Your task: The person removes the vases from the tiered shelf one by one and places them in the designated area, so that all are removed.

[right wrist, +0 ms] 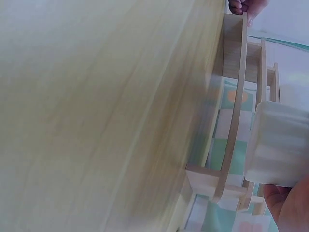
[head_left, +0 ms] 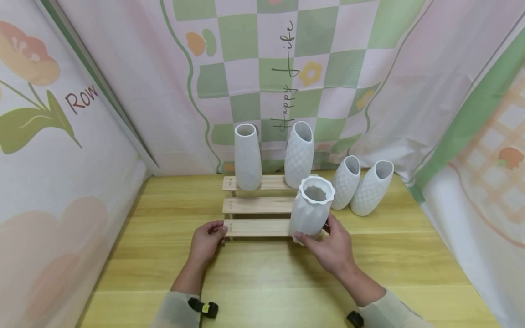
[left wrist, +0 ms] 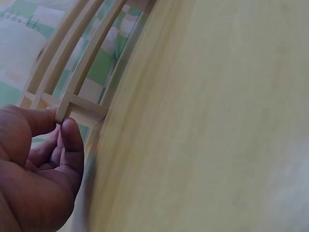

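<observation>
My right hand [head_left: 334,246] grips a white vase [head_left: 309,216] with a scalloped rim low on its body, thumb in front. The vase is over the right part of a three-step wooden rack [head_left: 262,228]; in the right wrist view its base looks just off the front slat. With thumb and fingers, my left hand [head_left: 207,239] pinches the left end of that front slat, also seen in the left wrist view on the rack's corner [left wrist: 65,108]. On the top step stand a tall white vase [head_left: 248,159] at left and a slant-mouthed textured vase [head_left: 299,157] at right.
Two more slant-mouthed white vases, one nearer the rack [head_left: 346,187] and one farther right [head_left: 369,193], stand on the wooden table [head_left: 164,255]. A checkered curtain [head_left: 279,77] hangs behind, and printed cloth [head_left: 61,182] borders the left side.
</observation>
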A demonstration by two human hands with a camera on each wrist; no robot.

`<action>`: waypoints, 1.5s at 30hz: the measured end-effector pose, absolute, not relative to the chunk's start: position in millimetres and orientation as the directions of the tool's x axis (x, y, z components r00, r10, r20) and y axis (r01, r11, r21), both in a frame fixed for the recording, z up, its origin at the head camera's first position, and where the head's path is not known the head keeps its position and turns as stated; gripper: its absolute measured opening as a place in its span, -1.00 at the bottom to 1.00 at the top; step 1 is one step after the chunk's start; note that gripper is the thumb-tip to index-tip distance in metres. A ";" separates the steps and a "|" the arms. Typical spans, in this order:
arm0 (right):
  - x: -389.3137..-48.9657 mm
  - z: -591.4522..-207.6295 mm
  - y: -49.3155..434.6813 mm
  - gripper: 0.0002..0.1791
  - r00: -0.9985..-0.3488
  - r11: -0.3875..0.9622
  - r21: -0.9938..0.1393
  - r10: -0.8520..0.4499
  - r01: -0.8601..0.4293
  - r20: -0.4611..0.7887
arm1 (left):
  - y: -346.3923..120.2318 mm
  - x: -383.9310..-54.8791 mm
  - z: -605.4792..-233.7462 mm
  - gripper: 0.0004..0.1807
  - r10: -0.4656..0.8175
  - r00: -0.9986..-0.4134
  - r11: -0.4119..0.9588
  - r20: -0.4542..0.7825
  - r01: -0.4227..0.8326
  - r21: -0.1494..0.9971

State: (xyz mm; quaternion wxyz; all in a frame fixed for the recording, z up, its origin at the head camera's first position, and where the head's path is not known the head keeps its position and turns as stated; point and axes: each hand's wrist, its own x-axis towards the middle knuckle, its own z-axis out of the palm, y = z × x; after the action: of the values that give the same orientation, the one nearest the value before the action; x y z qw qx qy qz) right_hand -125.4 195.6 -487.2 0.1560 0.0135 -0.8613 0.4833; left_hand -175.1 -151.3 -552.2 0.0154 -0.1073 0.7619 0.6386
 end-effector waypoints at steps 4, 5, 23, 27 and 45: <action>-124.5 -489.4 199.2 -0.08 -0.954 0.528 -0.834 0.134 -0.162 0.270 | -151.7 -175.1 -552.3 -0.65 -0.141 -0.976 0.160 -0.163 -0.185 0.970; -124.2 -489.7 200.0 -0.08 -0.954 0.526 -0.835 0.135 -0.161 0.269 | -151.9 -175.2 -552.3 -0.65 -0.140 -0.976 0.159 -0.165 -0.186 0.970; -121.1 -492.0 216.5 -0.11 -0.943 0.530 -0.835 0.178 -0.148 0.280 | -152.1 -174.4 -552.2 -0.67 -0.131 -0.979 0.147 -0.154 -0.173 0.974; -120.1 -491.8 220.6 -0.11 -0.945 0.532 -0.837 0.190 -0.127 0.265 | -152.4 -174.2 -551.5 -0.66 -0.130 -0.980 0.145 -0.152 -0.171 0.975; -117.6 -488.4 238.9 -0.15 -0.940 0.541 -0.838 0.246 -0.070 0.238 | -153.1 -175.8 -550.8 -0.65 -0.139 -0.972 0.152 -0.187 -0.207 0.966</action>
State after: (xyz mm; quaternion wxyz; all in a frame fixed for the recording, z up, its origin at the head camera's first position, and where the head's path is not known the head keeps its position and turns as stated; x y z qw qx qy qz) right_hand -117.6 238.9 -488.4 0.1661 -0.0510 -0.8620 0.4761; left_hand -175.8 -153.1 -550.8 0.0266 -0.1143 0.7585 0.6410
